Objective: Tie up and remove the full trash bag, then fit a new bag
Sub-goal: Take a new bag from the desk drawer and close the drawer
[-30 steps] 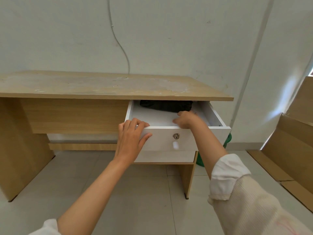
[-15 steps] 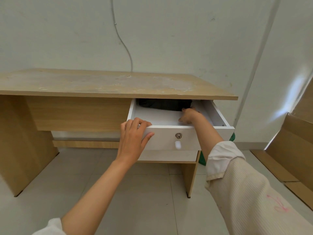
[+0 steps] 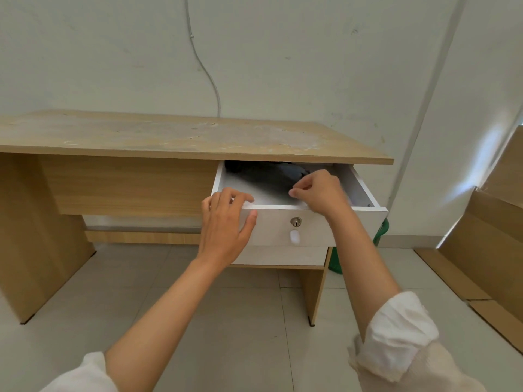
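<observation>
**A:** Trash bags [image 3: 271, 172], the dark bundle, are sitting at the back of the open drawer [image 3: 311, 226], tucked under the counter [image 3: 169, 137] edge. Which way do we go from where our hands are?

**B:** Straight back and a bit left from the right hand [image 3: 319, 190]. The bundle's long side runs left to right across the drawer, so we'd be meeting it side-on. Right hand is way nearer: it's inside the drawer, just in front of the bundle, with thumb and fingertips pressed together. Whether there's a thin bit of bag between them, we can't tell.

**A:** And the left hand [image 3: 226, 222]?

**B:** Clamped on the drawer's front left corner, fingers over the top edge, thumb on the face. It just steadies things.

**A:** Anything different from half a second back?

**B:** Yeah, the right hand was deeper in, right at the bundle. Now it's pulled toward the front and raised a little. Left hand hasn't budged.
</observation>
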A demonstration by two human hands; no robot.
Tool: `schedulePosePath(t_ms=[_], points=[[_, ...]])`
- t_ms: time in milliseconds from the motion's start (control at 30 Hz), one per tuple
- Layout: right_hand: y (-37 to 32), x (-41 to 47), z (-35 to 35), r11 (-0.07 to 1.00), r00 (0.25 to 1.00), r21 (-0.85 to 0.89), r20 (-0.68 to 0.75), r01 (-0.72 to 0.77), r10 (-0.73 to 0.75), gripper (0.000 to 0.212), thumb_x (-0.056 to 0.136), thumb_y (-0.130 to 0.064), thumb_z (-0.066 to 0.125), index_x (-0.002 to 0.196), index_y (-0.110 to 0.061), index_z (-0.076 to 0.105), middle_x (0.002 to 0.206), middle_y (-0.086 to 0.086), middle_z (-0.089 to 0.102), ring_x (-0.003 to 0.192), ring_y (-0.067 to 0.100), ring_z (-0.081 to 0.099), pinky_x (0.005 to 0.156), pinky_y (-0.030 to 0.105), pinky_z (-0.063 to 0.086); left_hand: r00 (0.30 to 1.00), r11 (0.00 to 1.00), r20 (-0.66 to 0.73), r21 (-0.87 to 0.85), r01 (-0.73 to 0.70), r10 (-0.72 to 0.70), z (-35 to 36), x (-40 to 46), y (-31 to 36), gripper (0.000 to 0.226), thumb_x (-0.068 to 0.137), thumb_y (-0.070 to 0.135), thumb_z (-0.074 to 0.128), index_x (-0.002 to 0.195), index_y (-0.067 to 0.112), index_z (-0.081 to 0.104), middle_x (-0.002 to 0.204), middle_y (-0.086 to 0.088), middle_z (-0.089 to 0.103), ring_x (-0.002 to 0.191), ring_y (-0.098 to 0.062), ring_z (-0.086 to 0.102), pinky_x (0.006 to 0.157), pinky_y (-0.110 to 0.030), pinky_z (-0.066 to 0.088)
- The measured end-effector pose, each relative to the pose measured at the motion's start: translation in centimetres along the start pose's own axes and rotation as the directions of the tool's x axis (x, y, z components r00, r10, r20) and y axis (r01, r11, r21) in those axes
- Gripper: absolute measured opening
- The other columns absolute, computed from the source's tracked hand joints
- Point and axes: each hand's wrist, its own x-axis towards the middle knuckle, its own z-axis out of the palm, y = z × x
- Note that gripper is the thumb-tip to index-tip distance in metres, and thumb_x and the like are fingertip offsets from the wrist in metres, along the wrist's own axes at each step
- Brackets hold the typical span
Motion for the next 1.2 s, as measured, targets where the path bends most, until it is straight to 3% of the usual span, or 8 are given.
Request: schedulePosePath(t_ms=[167, 433, 567, 667, 733, 833, 1000, 1200], points=[[-0.6, -3.6, 1.9, 0.95, 0.952, 0.251, -0.283, 0.188, -0.114, 0.006, 0.082, -0.007, 0.071, 0.083, -0.012, 0.069, 0.079, -0.001, 0.067, 0.072, 0.005, 0.061, 0.058, 0.006, 0.047, 1.0, 1.0, -0.01, 0.021, 0.015, -0.015, 0.2, 1.4, 2.1, 0.055, 0.091, 0.037, 0.048, 0.142, 0.019, 0.036, 0.136, -0.006, 0.042, 0.127, -0.022, 0.041, 0.107, -0.039, 0.033], [-2.4, -5.9, 0.0, 0.846, 0.883, 0.34, -0.379, 0.41, -0.276, 0.011, 0.077, -0.003, 0.064, 0.082, -0.013, 0.062, 0.081, -0.005, 0.064, 0.076, 0.003, 0.058, 0.069, 0.011, 0.048, 0.962, 0.984, 0.205, -0.021, -0.178, 0.178, -0.5, 6.6, 3.1, 0.102, 0.075, 0.054, 0.068, 0.152, 0.027, 0.007, 0.161, -0.001, 0.012, 0.148, -0.029, -0.004, 0.117, -0.058, -0.002], [-3.4, -5.8, -0.9, 0.77, 0.861, 0.421, -0.399, 0.478, -0.316, 0.01, 0.08, 0.001, 0.062, 0.086, -0.007, 0.061, 0.086, 0.0, 0.063, 0.081, 0.003, 0.059, 0.075, 0.011, 0.047, 0.938, 0.958, 0.211, -0.144, -0.249, 0.276, -1.2, 8.4, 3.1, 0.097, 0.071, 0.042, 0.075, 0.148, 0.026, 0.018, 0.138, -0.001, 0.049, 0.138, -0.024, 0.036, 0.119, -0.053, 0.003], [-3.3, -6.2, -0.3, 0.688, 0.837, 0.51, -0.469, 0.516, -0.28, 0.015, 0.085, 0.002, 0.059, 0.094, -0.01, 0.06, 0.095, 0.004, 0.062, 0.093, 0.008, 0.061, 0.079, 0.016, 0.05, 0.941, 0.938, 0.133, -0.203, -0.282, 0.311, -2.2, 9.2, 3.4, 0.069, 0.074, 0.02, 0.072, 0.134, 0.018, 0.04, 0.114, -0.002, 0.059, 0.1, -0.02, 0.057, 0.099, -0.042, 0.044], [-2.9, -6.8, 0.9, 0.691, 0.774, 0.45, -0.579, 0.566, -0.258, 0.019, 0.088, 0.001, 0.057, 0.102, -0.011, 0.057, 0.104, 0.006, 0.059, 0.099, 0.011, 0.059, 0.083, 0.019, 0.051, 0.928, 0.928, 0.104, -0.147, -0.342, 0.358, -3.0, 9.9, 3.5, 0.062, 0.074, 0.017, 0.073, 0.13, 0.015, 0.045, 0.109, -0.007, 0.058, 0.093, -0.021, 0.058, 0.075, -0.031, 0.047], [-0.9, -7.8, 3.7, 0.791, 0.68, 0.25, -0.684, 0.559, -0.265, 0.021, 0.088, -0.006, 0.059, 0.108, -0.013, 0.053, 0.105, 0.003, 0.054, 0.095, 0.016, 0.053, 0.082, 0.019, 0.044, 0.899, 0.898, 0.003, 0.049, -0.438, 0.439, -4.0, 11.5, 3.4, 0.06, 0.071, 0.01, 0.072, 0.125, 0.014, 0.048, 0.1, -0.01, 0.056, 0.085, -0.025, 0.057, 0.071, -0.028, 0.037], [4.3, -9.3, 9.4, 0.943, 0.773, -0.092, -0.551, 0.32, -0.316, 0.021, 0.081, -0.013, 0.065, 0.102, -0.018, 0.06, 0.103, -0.003, 0.049, 0.091, 0.009, 0.041, 0.073, 0.018, 0.032, 0.835, 0.844, -0.199, 0.297, -0.447, 0.513, -4.8, 13.9, 2.7, 0.055, 0.073, 0.003, 0.064, 0.124, 0.017, 0.048, 0.094, -0.012, 0.055, 0.08, -0.027, 0.052, 0.074, -0.035, 0.041], [6.4, -8.6, 10.8, 0.944, 0.831, -0.179, -0.447, 0.278, -0.33, 0.024, 0.08, 0.005, 0.067, 0.096, -0.013, 0.065, 0.103, 0.002, 0.05, 0.098, 0.016, 0.04, 0.066, 0.006, 0.027, 0.948, 0.888, 0.036, 0.34, -0.31, 0.317, -1.3, 12.8, -2.3, 0.065, 0.073, 0.01, 0.069, 0.13, 0.021, 0.04, 0.106, -0.014, 0.05, 0.096, -0.033, 0.05, 0.092, -0.043, 0.039]])
